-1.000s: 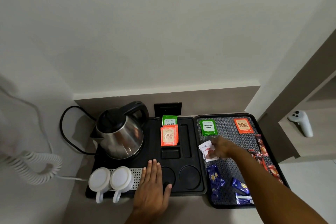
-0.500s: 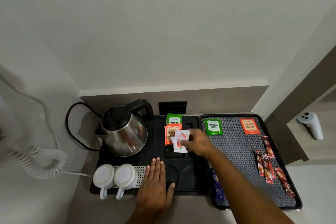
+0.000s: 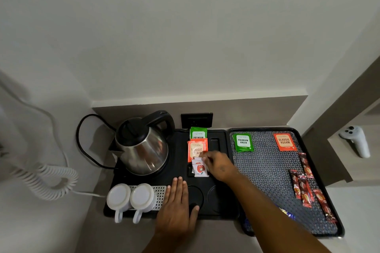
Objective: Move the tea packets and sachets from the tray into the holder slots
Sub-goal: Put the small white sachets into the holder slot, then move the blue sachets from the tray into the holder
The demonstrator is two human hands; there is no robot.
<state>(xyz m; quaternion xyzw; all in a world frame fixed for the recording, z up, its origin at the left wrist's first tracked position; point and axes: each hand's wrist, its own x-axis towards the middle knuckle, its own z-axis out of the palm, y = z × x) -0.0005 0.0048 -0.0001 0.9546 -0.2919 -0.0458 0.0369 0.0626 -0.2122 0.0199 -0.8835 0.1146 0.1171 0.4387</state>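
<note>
1. The right hand (image 3: pixel 219 165) is keeping its grip clamped on the white sachets (image 3: pixel 199 168), lowering them into the holder (image 3: pixel 218 195) slot just near of the orange packets (image 3: pixel 197 149).
2. The left hand (image 3: pixel 177 209) is lying flat, grip apart, likely steadying the holder.
3. More packets are waiting on the tray (image 3: pixel 265 170), right.

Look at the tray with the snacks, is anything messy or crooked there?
A bit. The red stick sachets lie scattered at different slants on the patterned tray, some overlapping, while the green packets and orange packet sit fairly straight. Nothing looks spilled or torn.
</note>
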